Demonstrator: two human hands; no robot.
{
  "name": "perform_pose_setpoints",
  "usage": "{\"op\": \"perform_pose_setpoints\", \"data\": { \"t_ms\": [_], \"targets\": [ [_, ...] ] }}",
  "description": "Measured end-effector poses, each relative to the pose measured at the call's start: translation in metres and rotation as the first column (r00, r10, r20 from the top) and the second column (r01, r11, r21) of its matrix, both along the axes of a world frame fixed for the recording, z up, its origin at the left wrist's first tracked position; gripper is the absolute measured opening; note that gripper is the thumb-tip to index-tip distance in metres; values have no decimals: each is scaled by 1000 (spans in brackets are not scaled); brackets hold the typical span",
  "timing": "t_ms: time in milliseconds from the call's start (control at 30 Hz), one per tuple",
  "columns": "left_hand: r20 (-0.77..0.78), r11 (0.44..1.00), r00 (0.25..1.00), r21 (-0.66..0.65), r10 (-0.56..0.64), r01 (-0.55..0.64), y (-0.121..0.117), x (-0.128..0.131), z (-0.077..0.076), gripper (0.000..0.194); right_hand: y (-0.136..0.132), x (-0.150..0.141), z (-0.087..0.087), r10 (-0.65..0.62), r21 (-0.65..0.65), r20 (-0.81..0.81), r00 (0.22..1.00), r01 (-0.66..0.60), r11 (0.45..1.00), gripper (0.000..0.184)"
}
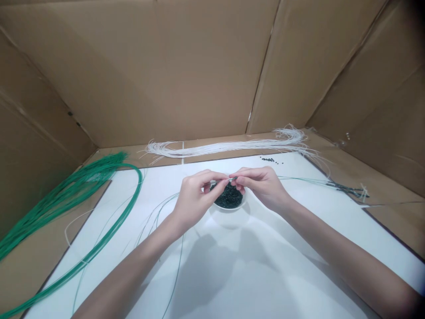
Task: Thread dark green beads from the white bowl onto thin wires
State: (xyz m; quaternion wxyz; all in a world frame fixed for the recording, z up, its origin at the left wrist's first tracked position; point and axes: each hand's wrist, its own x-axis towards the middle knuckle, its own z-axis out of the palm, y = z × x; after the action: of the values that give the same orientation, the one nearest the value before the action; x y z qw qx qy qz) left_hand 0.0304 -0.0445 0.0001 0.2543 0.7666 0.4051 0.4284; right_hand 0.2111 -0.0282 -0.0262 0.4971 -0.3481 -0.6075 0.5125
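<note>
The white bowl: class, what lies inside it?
Dark green beads fill the white bowl; the left hand and right hand cover its far rim and any beads beneath.

No words, labels, brands, numbers or signs are showing anywhere in this view; nothing is legible.
</note>
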Motion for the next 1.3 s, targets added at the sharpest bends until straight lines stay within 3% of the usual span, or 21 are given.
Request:
{"op": "perform_pose_setpoints", "data": {
  "t_ms": [567, 833, 1000, 1300],
  "targets": [
    [-18, 999, 1000, 37, 0, 0, 0, 0, 0, 13, -2, -1, 3, -19, 24, 23, 1000, 19, 1000, 9],
    [-104, 973, 993, 228, 51, -26, 0, 1, -5, 13, -8, -5, 8, -177, 122, 87, 980, 165, 979, 11],
    [-132, 950, 990, 311, 55, -11, 1, 1, -9, 14, -7, -4, 6, -161, 125, 95, 982, 149, 981, 9],
    [-142, 942, 989, 335, 51, 0, 2, 1, -11, 14, -7, -4, 8, -125, 90, 94, 988, 117, 989, 12]
  ]
}}
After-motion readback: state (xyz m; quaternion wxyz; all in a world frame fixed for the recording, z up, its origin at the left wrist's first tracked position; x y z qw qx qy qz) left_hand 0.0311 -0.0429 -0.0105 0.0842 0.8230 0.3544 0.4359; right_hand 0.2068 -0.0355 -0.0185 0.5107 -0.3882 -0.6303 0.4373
